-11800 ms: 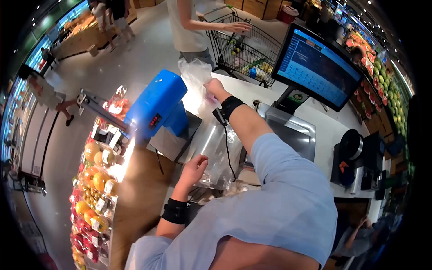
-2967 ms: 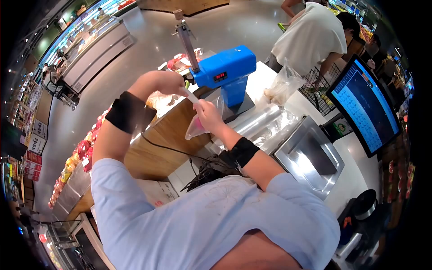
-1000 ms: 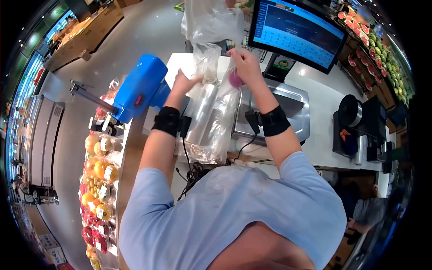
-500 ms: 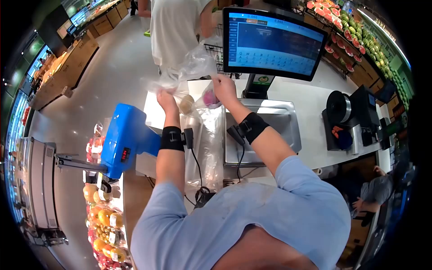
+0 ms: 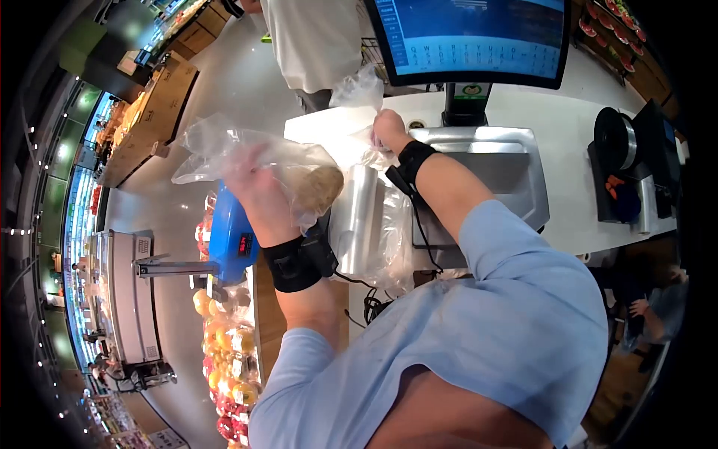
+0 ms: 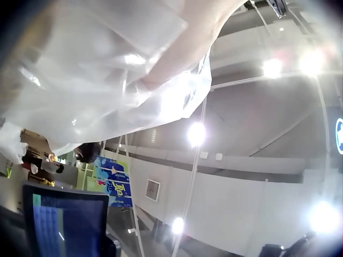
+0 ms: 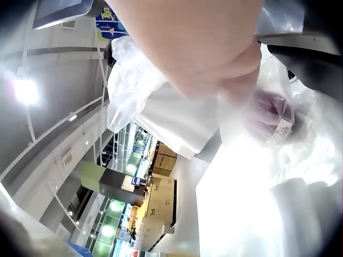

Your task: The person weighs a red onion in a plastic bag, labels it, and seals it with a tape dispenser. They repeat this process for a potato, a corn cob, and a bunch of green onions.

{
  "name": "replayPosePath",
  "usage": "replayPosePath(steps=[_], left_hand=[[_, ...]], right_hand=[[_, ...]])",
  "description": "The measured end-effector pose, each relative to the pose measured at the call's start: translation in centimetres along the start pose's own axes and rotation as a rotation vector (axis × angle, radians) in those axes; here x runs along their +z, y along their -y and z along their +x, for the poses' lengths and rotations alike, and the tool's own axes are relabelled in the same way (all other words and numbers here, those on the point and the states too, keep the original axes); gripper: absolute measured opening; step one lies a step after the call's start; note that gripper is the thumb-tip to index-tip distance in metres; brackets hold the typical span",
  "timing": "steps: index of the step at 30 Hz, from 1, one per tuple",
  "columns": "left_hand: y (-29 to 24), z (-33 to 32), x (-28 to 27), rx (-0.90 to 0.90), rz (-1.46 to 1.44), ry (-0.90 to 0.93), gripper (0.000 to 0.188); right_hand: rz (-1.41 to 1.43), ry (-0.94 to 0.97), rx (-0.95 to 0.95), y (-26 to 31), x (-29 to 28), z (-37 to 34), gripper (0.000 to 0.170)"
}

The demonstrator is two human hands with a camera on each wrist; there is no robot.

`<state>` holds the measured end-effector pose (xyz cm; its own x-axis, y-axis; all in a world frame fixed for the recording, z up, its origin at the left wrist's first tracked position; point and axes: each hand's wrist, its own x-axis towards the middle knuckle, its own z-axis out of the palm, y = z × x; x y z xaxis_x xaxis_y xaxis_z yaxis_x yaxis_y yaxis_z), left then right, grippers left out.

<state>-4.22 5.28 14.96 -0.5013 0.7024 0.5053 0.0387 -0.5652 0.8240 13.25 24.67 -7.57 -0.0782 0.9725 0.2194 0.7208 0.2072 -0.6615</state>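
The clear bag of tan produce (image 5: 308, 178) is up off the surface (image 5: 580, 146), above its left edge, with loose plastic trailing outward past that edge. The clear bag of purple produce (image 5: 359, 90) is near the far edge, its neck gathered, its loose top standing above the right hand (image 5: 390, 129). In the right wrist view, a printed label (image 7: 282, 129) shows on the purple produce (image 7: 268, 110).

As far as this shows, both lots are bagged, and the purple one appears labelled. Handling seems unfinished, since neither bag is let go; whether the tan one is closed or labelled cannot be told.

The right hand pinches its bag's neck in curled fingers, the forearm slanting from the near side to the far edge. The left hand (image 5: 252, 173) is blurred behind plastic, so whether its fingers grip or merely bear the bag cannot be told; its forearm points forward and outward.

Between the forearms lies a roll of clear plastic (image 5: 354, 221), toward the left edge. A blue machine (image 5: 230, 232) stands beside that edge, and a steel weighing plate (image 5: 486, 142) is just right of the right hand.
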Motion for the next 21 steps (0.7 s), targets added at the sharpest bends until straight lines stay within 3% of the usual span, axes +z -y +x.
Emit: replayPosePath(steps=[2, 3, 4, 6, 8, 10, 12, 13, 14, 15, 16, 18, 19, 21], left_hand=[[-1.5, -1.4, 0.7, 0.197, 0.271, 0.026, 0.038], [-1.9, -1.7, 0.6, 0.193, 0.277, 0.031, 0.038], [-2.1, -1.9, 0.5, 0.160, 0.296, 0.107, 0.046], [-2.7, -2.9, 0.8, 0.114, 0.309, 0.185, 0.057], [-4.2, -4.1, 2.2, 0.187, 0.520, 0.232, 0.067], [-5.8, -5.3, 5.3, 0.115, 0.407, 0.229, 0.066], [-5.4, -6.6, 7.1, 0.032, 0.291, 0.232, 0.067], [-4.8, -7.0, 7.4, 0.000, -0.159, 0.442, 0.047], [-3.8, -7.1, 7.8, -0.027, -0.621, 0.630, 0.028], [-0.2, -6.5, 8.6, -0.198, -0.370, 0.131, 0.044], [0.2, -6.9, 9.8, -0.213, -0.382, 0.128, 0.044], [-0.5, -8.0, 12.5, -0.518, -0.709, 0.109, 0.035], [-2.7, -9.7, 15.2, -0.636, -0.719, -0.071, 0.031], [0.8, -11.0, 16.4, -0.624, -0.789, 0.042, 0.028]], right_hand=[[0.441, 0.065, 0.394, 2.3, -3.0, -0.7, 0.012], [0.061, -0.133, -0.158, -1.7, 1.1, 0.2, 0.020], [0.061, -0.129, -0.151, -1.0, -0.2, -0.2, 0.020], [0.344, 0.240, 0.201, 1.1, -4.0, -0.5, 0.025], [0.407, 0.274, 0.328, 2.5, -7.7, -3.3, 0.027], [0.638, 0.305, 0.262, 0.8, -9.2, -5.6, 0.028], [0.645, 0.539, 0.304, 0.8, -15.9, -10.8, 0.033], [0.726, 0.554, 0.296, 0.4, -19.5, -13.6, 0.034], [0.786, 0.534, 0.303, -0.6, -22.1, -16.0, 0.033], [0.772, 0.471, 0.316, -1.3, -25.4, -18.4, 0.034], [0.794, 0.360, 0.330, -3.2, -27.7, -20.7, 0.033], [0.814, 0.172, 0.349, -7.0, -31.4, -24.1, 0.030], [0.813, 0.051, 0.396, -8.6, -33.2, -25.8, 0.029], [0.840, -0.137, 0.492, -12.2, -35.6, -28.5, 0.025]])
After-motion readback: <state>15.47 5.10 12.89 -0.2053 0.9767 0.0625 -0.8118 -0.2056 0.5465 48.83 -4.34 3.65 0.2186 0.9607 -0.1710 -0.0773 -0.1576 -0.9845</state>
